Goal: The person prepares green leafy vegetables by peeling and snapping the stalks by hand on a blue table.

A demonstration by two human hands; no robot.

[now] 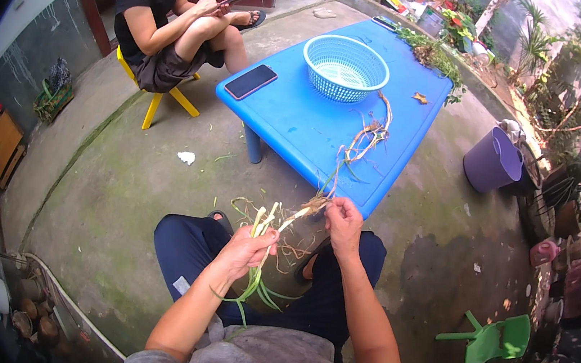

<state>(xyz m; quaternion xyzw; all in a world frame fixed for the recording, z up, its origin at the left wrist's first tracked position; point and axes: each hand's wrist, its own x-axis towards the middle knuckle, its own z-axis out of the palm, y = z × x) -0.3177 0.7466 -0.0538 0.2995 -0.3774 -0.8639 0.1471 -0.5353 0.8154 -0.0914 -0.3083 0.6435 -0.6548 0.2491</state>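
Note:
My left hand [251,248] is closed around a small bunch of scallions [261,226], white ends up and green leaves hanging below the fist. One stalk slants toward my right hand, ending in brown, stringy scallion roots [315,202]. My right hand [343,224] pinches at those roots, just off the table's near edge; its fingertips partly hide the grip. On the blue table [296,139], a loose line of unpeeled scallions [364,141] with dry brown skins runs from the basket to the near edge. A light-blue plastic basket [346,68] sits beyond them.
A phone [251,82] lies at the table's left corner, greens [429,57] at its far right. To the left, a person [158,20] sits on a yellow stool [174,98], holding a phone. A purple bucket [494,161] and green chair [499,345] stand right. Peelings lie between my feet.

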